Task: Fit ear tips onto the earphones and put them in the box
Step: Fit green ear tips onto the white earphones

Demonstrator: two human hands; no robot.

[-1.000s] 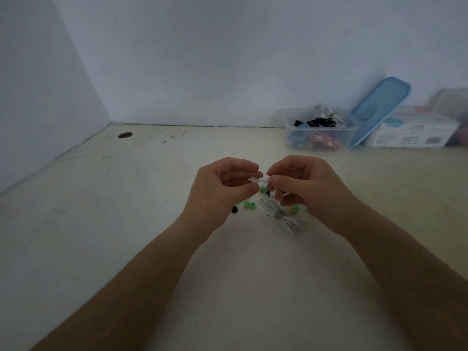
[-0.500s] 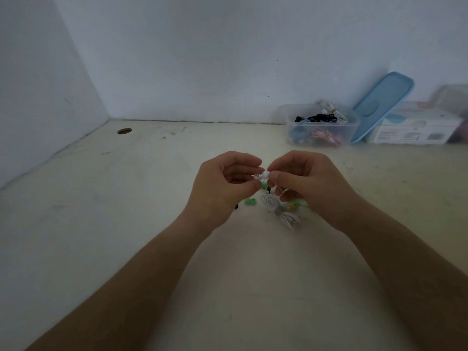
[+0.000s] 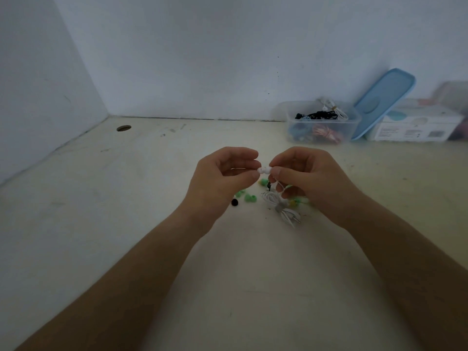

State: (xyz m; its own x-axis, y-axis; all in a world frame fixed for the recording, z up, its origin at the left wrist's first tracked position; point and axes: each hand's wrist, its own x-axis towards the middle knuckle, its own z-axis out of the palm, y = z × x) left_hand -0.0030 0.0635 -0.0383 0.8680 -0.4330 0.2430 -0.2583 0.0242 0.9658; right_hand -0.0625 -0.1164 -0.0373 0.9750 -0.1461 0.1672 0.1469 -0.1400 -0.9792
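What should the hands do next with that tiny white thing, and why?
Probably the left hand should press the white ear tip onto the earbud that the right hand pinches. The two white pieces meet between the fingertips, the cable hangs from the right hand, and the clear box of earphones sits behind, so fitting seems to come before boxing.

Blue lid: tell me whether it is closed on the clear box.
No: the blue lid stands tilted on its edge beside the clear box, whose top is open.
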